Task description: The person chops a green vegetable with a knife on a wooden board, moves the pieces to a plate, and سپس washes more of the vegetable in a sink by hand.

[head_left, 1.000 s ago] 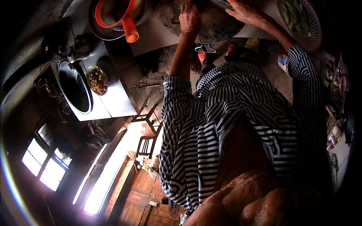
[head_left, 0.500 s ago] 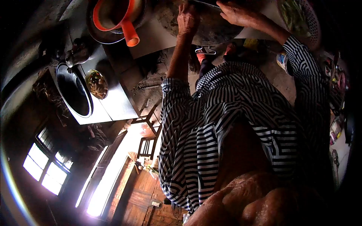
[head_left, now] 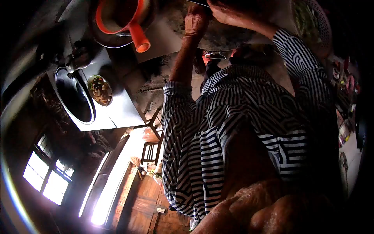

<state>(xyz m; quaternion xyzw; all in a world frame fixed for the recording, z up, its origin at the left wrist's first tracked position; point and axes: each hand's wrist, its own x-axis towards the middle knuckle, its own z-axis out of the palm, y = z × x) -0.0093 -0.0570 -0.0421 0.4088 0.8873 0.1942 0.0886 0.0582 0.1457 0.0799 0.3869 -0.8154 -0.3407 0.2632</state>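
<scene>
Far left: food bowl [head_left: 100, 90] beside the dark basin [head_left: 74, 95], both on table [head_left: 122, 113]. Next: orange dipper [head_left: 136, 33] over a pan [head_left: 113, 43]. Left hand [head_left: 194, 23]: over the round board [head_left: 228, 37], fingers curled narrow; contents cannot be told. Thin blade [head_left: 198, 3] meets right hand [head_left: 230, 15]; finger closure unclear. Far right: basket [head_left: 324, 29] of greens [head_left: 306, 21].
</scene>
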